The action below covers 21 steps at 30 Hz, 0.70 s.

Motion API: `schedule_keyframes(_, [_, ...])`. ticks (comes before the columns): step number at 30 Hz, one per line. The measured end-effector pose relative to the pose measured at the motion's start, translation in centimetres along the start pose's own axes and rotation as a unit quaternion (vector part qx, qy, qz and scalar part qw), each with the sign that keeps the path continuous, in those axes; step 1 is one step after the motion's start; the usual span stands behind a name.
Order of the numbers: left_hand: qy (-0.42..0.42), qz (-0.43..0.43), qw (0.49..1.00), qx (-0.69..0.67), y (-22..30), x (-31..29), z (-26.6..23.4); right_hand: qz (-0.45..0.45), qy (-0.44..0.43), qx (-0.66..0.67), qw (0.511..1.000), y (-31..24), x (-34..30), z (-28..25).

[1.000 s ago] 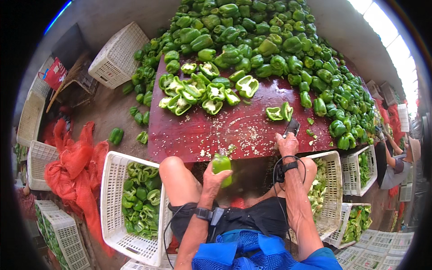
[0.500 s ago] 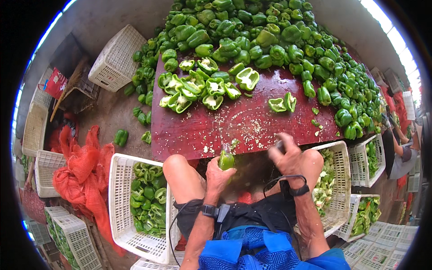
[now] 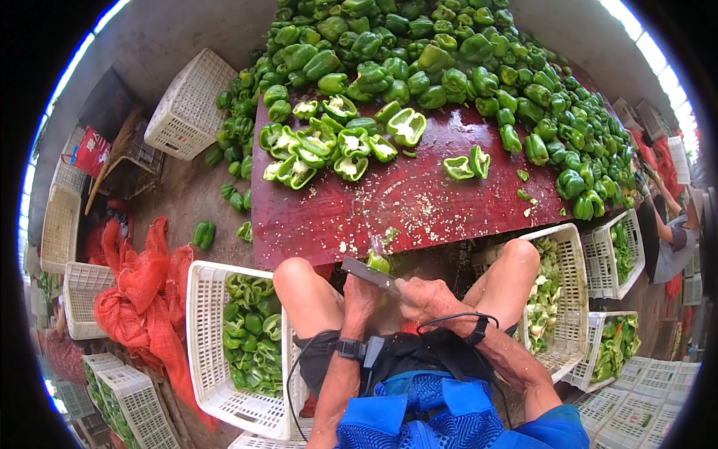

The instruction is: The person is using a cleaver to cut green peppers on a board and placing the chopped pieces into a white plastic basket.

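Observation:
Between my knees my left hand (image 3: 360,301) is closed around a green bell pepper (image 3: 379,261), mostly hidden by the fingers and the blade. My right hand (image 3: 432,299) grips a knife (image 3: 369,274) with a broad flat blade, which lies across the pepper and above my left fingers. Whether the edge has entered the pepper cannot be seen. Just ahead is a red tabletop (image 3: 449,213) strewn with pale seeds. On it lie a cluster of cut green peppers (image 3: 314,144) and, farther right, two cut pieces (image 3: 458,168).
Whole peppers (image 3: 479,52) are heaped over the table's far and right parts. By my left knee stands a white crate (image 3: 200,337) of cut peppers; by my right knee, a crate (image 3: 572,299) of pale green scraps. Red netting (image 3: 142,292) lies left. Another person (image 3: 669,247) sits far right.
My right hand has come left and toward me, bringing the knife over the pepper. My left hand stays around the pepper. The view has shifted slightly.

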<state>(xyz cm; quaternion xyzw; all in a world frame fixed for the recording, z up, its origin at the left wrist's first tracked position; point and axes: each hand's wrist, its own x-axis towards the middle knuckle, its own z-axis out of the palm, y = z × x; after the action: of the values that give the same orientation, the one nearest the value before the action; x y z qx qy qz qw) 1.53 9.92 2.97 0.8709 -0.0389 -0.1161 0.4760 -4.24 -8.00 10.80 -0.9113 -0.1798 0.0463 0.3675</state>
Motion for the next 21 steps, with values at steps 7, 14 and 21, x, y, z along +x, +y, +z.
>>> schedule_keyframes(7, [-0.008,0.003,0.999,-0.046,-1.0,0.0,0.6,-0.032,0.061,-0.117,0.991,2.2,0.7,1.5])
schedule_keyframes(14, [-0.122,-0.075,0.966,-0.217,1.0,-0.6,-1.2,0.052,0.089,-0.127,0.987,4.9,1.4,1.8])
schedule_keyframes(21, [-0.125,-0.077,0.896,-0.419,1.9,-1.2,-2.9,0.139,0.145,0.033,0.979,3.8,3.8,-0.5])
